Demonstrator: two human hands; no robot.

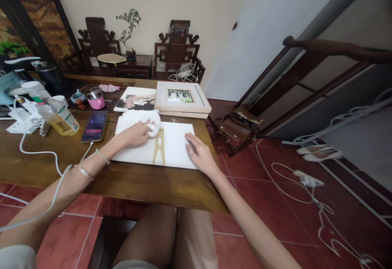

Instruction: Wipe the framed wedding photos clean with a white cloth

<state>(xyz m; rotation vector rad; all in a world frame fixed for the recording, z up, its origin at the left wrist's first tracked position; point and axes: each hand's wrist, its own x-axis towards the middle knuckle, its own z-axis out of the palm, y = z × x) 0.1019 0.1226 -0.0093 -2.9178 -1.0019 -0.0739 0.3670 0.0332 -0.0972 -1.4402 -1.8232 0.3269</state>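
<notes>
A white board (176,140) with a gold stand strut (159,148) lies flat on the wooden table (134,183) in front of me. My left hand (137,132) is closed on a small white cloth (153,129) and presses it on the board's upper edge. My right hand (199,150) lies flat and open on the board's right side, a ring on one finger. Under the cloth area a larger white scalloped cloth (134,118) is spread.
A framed photo (181,99) and a printed photo (136,99) lie behind the board. A phone (95,126), oil bottle (59,116), pink cup (96,101) and cables sit at left. Carved chairs stand by the wall; a stair rail and cords are at right.
</notes>
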